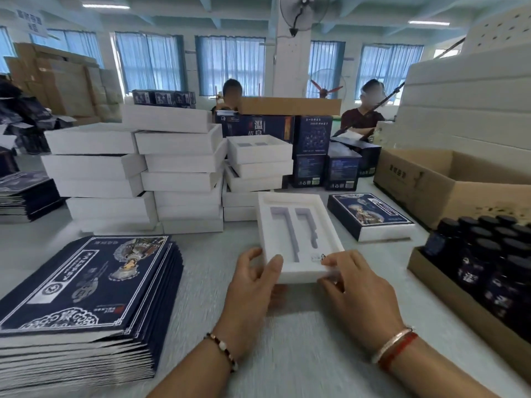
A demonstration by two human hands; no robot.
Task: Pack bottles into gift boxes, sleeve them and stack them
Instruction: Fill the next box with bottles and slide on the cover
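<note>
We're at the table (pixel 287 354), mid-cycle. Biggest things first: white tray stacks (pixel 138 173) across the back, a pile of flat navy sleeves (pixel 86 288) at front left, an open carton (pixel 448 182) at back right and a low carton of bottles (pixel 488 259) at right, dark caps up.

One finished box (pixel 370 216), sleeved, lies just beyond the bottles, near the right edge.

Working item: empty tray (pixel 296 234), centre, just past our hands. Two bottle-shaped slots in the foam, both empty. Long axis runs away from us, tilted slightly left at the far end; slot necks point away.

Left hand (pixel 253 285) grips the near-left corner, thumb on the top rim, fingers curled under. Right hand (pixel 356 285) pinches the near-right corner, fingertips on the rim. So both hands are closed on the tray, holding its near short edge. Frame is motion-blurred, so finger detail under the tray is unclear.

Our read: tray is being positioned, filling not started.

Key relation for the next move: bottles sit to the right of the tray, well apart from the left hand, near the right. Right hand is the obvious one to let go and reach; left can steady the tray. Bottles stand upright and slots lie flat, so each needs laying down, cap away from us.
</note>
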